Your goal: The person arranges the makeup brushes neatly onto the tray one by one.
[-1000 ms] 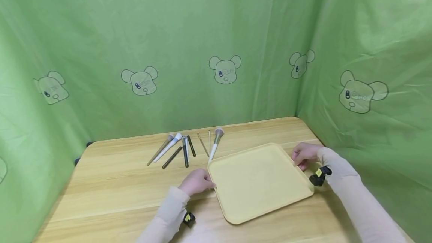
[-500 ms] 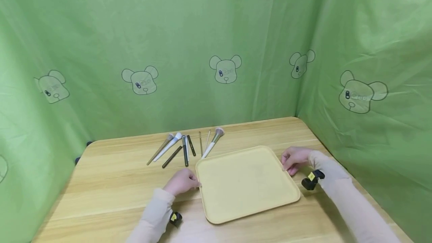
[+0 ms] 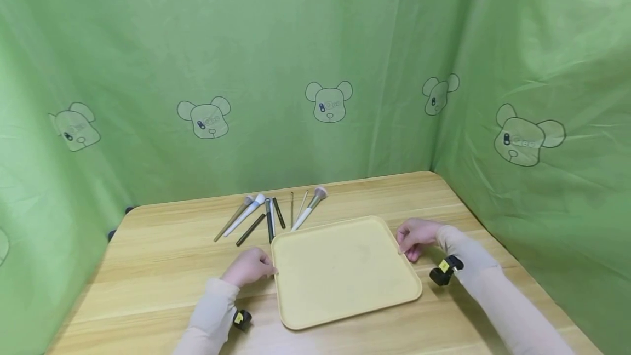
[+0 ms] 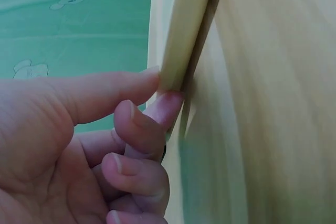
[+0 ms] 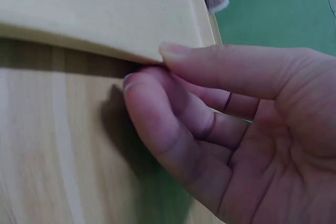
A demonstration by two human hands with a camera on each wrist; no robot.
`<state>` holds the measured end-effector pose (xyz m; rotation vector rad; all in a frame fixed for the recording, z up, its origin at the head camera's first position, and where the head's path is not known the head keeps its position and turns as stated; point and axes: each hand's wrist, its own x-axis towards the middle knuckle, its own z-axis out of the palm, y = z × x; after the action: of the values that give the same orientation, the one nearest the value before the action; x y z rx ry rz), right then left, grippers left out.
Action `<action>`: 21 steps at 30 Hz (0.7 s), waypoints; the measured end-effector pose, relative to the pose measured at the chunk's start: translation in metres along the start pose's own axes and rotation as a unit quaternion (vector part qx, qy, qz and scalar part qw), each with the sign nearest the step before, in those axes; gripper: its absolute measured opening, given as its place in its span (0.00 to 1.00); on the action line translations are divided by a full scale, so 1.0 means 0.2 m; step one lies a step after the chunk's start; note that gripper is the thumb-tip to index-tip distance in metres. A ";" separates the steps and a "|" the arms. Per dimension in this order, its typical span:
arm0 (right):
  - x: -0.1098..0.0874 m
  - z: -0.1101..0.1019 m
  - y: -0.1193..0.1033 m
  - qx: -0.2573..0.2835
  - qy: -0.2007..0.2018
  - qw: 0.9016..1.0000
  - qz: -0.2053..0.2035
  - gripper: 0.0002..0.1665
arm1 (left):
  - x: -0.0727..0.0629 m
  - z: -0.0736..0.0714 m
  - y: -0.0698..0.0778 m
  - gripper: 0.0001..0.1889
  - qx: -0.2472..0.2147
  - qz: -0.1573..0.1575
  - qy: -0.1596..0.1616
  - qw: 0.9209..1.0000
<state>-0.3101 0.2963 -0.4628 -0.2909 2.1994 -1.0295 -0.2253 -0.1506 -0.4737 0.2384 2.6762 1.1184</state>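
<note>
A pale yellow rectangular tray (image 3: 345, 273) lies between both hands near the front of the wooden table, slightly turned. My left hand (image 3: 248, 266) pinches its left rim; in the left wrist view the thumb is on top and a fingertip is under the edge (image 4: 184, 30). At the opposite rim, my right hand (image 3: 418, 236) pinches the tray between thumb and curled forefinger, as the right wrist view (image 5: 220, 108) shows. Behind the tray's far edge lies a white-handled makeup brush (image 3: 310, 207), its handle end reaching the rim.
Several more makeup brushes (image 3: 246, 215) and dark slim sticks (image 3: 251, 229) lie spread at the back of the wooden table (image 3: 162, 267). Two thin brushes (image 3: 292, 207) stand out beside the large one. Green curtains (image 3: 266, 43) with bear heads enclose the back and sides.
Both hands have moved the tray to the left across the table. The large brush and two thin ones beside it have shifted and turned slightly; the other brushes look unmoved.
</note>
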 end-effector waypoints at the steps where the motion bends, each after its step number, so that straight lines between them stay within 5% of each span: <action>1: 0.00 0.01 -0.01 0.001 0.000 1.000 0.000 0.06 | 0.00 -0.01 0.00 0.14 0.002 -0.002 0.001 1.000; 21: 0.06 0.13 -0.12 0.000 -0.010 1.000 -0.007 0.08 | -0.01 -0.13 -0.10 0.16 0.031 -0.035 -0.006 0.999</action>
<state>-0.3036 0.2603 -0.4616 -0.3171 2.1815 -1.0302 -0.2314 -0.1829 -0.4701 0.1613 2.6900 1.0108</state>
